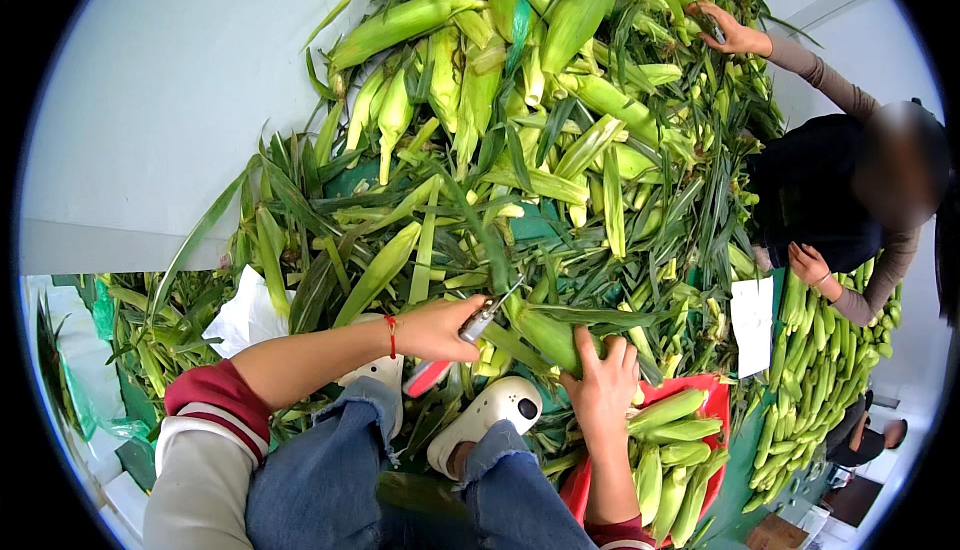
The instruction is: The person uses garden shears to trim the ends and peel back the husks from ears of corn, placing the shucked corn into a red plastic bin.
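My left hand (440, 330) is closed round a red-handled cutting tool (478, 322) that looks like pruning shears. Its metal head points up and right, towards the stem end of a green ear of corn in its husk (548, 338). Gripping the lower end of that ear is my right hand (606, 375), fingers bent over the husk. Long leaves trail from the ear. Just below my right hand, a red basket (716, 405) holds several trimmed ears (670, 440), husks still on.
A large heap of corn ears and leaves (480, 80) rises ahead. Loose leaves surround my white clogs (492, 418). At right, a person (820, 185) reaches into the heap, a metal tool in one hand. Trimmed ears lie piled (810, 370) beside a white sheet (752, 328). Another person (865, 442) is farther back.
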`<move>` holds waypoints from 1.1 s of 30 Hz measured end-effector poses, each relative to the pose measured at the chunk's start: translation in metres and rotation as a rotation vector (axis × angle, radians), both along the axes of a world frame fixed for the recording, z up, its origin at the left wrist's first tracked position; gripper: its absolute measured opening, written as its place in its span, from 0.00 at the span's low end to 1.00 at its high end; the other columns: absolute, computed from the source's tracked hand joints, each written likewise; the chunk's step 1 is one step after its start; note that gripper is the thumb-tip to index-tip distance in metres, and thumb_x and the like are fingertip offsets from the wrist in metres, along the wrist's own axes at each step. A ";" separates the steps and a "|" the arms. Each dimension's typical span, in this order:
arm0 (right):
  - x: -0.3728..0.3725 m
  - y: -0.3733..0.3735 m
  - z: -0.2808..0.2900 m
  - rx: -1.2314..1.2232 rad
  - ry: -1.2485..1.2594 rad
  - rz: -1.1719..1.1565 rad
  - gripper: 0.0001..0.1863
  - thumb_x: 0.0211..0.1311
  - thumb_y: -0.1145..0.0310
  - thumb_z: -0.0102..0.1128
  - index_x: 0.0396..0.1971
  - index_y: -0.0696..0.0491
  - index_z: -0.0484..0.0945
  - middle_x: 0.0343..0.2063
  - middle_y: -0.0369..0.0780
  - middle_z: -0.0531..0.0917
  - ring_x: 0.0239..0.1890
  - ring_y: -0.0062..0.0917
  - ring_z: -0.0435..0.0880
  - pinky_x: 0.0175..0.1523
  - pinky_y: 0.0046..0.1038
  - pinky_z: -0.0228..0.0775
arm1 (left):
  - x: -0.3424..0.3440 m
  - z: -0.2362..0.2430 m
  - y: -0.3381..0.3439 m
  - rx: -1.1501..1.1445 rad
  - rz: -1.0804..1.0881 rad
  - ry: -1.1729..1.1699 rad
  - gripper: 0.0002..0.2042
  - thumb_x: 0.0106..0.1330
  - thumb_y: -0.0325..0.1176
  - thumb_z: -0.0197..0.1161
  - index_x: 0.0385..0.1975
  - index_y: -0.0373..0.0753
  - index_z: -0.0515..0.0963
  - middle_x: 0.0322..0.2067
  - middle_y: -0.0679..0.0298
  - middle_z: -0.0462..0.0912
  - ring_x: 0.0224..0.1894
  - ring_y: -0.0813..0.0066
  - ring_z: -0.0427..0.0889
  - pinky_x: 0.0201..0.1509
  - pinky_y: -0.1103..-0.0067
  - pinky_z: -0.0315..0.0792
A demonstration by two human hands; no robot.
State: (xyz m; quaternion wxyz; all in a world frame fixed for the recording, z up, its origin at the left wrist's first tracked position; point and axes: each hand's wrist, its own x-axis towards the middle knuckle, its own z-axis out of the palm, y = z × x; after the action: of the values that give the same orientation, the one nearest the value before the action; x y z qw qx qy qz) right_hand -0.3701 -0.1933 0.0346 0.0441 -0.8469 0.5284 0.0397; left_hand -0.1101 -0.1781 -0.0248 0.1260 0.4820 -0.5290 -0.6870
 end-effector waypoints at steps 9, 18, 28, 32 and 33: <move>-0.015 -0.011 -0.030 0.960 -1.337 -0.705 0.38 0.42 0.71 0.67 0.56 0.56 0.60 0.49 0.41 0.71 0.52 0.27 0.69 0.56 0.28 0.62 | 0.013 -0.003 0.029 -0.082 0.074 0.120 0.36 0.49 0.36 0.63 0.55 0.29 0.53 0.34 0.56 0.73 0.35 0.66 0.75 0.39 0.75 0.70; 0.016 -0.007 -0.031 0.699 -1.065 -0.372 0.38 0.40 0.67 0.67 0.54 0.57 0.60 0.45 0.42 0.73 0.50 0.25 0.70 0.55 0.26 0.61 | -0.036 0.040 -0.062 -0.474 0.232 -0.173 0.37 0.48 0.33 0.61 0.59 0.34 0.53 0.41 0.50 0.72 0.41 0.60 0.75 0.45 0.72 0.70; -0.004 -0.013 -0.066 1.509 -2.119 -0.678 0.29 0.53 0.56 0.59 0.53 0.52 0.64 0.46 0.45 0.74 0.45 0.35 0.76 0.51 0.40 0.70 | 0.015 0.030 -0.030 0.167 0.361 0.417 0.40 0.47 0.26 0.60 0.63 0.42 0.49 0.40 0.65 0.72 0.45 0.73 0.72 0.52 0.75 0.66; -0.004 -0.012 -0.073 1.309 -2.124 -0.744 0.28 0.59 0.54 0.54 0.55 0.53 0.61 0.45 0.42 0.74 0.44 0.30 0.76 0.49 0.35 0.71 | -0.004 0.045 -0.014 0.091 -0.054 0.387 0.40 0.48 0.27 0.61 0.63 0.40 0.47 0.46 0.65 0.67 0.46 0.73 0.70 0.52 0.76 0.65; -0.002 -0.014 -0.068 1.065 -2.021 -0.705 0.26 0.61 0.57 0.52 0.55 0.54 0.61 0.45 0.41 0.74 0.45 0.29 0.76 0.49 0.33 0.70 | -0.009 0.051 -0.014 -0.034 -0.220 0.340 0.40 0.49 0.28 0.61 0.63 0.39 0.47 0.46 0.64 0.66 0.45 0.72 0.70 0.51 0.76 0.65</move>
State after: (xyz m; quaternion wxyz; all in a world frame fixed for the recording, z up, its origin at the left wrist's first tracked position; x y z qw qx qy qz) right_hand -0.3725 -0.2071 -0.0332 0.7937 -0.1786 0.3749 -0.4444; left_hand -0.1194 -0.1917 0.0265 0.1454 0.2963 -0.5611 -0.7591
